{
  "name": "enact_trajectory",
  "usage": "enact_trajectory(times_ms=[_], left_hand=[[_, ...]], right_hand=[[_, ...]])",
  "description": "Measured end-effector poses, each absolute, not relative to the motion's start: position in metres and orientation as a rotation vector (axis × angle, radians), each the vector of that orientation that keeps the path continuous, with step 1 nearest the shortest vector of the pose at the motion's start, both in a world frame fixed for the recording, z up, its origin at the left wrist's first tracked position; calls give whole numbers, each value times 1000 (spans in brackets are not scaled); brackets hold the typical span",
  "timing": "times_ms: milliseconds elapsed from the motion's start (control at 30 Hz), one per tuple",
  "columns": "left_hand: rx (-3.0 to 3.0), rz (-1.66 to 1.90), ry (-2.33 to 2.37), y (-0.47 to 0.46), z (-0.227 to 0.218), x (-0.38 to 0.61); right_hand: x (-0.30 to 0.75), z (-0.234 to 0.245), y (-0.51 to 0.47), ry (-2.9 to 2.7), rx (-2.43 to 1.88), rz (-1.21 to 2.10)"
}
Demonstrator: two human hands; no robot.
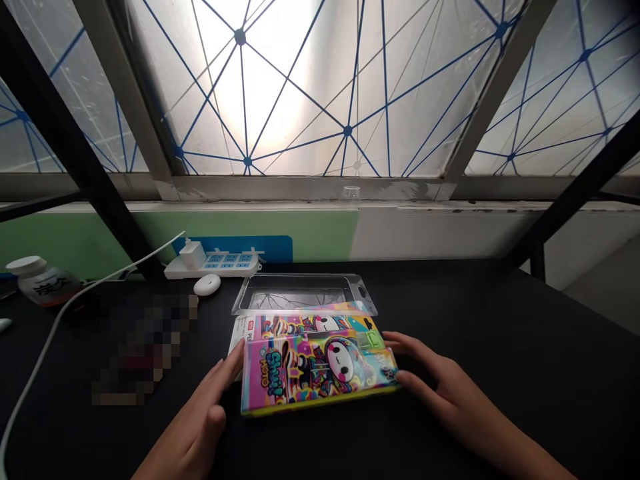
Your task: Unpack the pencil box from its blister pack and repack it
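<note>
A colourful pencil case (320,373) with a cartoon character and a green latch lies at a slight tilt in front of me. My right hand (435,380) grips its right end, thumb at the near corner and fingers at the far side. At the left end, my left hand (205,407) rests with straight fingers; the fingertips meet the edge. Under and behind the case, a printed backing card (295,325) of matching design shows partly. A clear plastic package shell (300,293) lies over the card's far part.
At the back stands a white power strip (215,264) with a plugged-in charger (193,255) and a white cable (55,327). Near it are a round white case (207,285) and a lidded jar (43,280). A blurred-out item (150,353) lies left. Black slanted posts flank the table.
</note>
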State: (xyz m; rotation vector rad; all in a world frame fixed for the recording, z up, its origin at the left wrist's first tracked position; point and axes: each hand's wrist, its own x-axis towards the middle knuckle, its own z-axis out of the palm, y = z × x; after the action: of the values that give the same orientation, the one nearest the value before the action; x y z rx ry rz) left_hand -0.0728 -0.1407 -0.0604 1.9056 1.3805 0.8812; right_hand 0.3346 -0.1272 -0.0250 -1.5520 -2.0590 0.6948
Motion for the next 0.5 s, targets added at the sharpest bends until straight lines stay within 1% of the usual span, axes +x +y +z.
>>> enact_trajectory(times_ms=[133, 233, 367, 500], left_hand=[[1989, 833, 1481, -138, -57, -65], [2035, 780, 1584, -135, -42, -55], [2120, 851, 1625, -116, -2, -32], [2171, 1045, 1615, -66, 36, -9]], right_hand=[[329, -41, -131, -2255, -1452, 412], [326, -45, -134, -2297, -1384, 277], [322, -20, -119, -2194, -1340, 187], [313, 11, -73, -2059, -1385, 216]])
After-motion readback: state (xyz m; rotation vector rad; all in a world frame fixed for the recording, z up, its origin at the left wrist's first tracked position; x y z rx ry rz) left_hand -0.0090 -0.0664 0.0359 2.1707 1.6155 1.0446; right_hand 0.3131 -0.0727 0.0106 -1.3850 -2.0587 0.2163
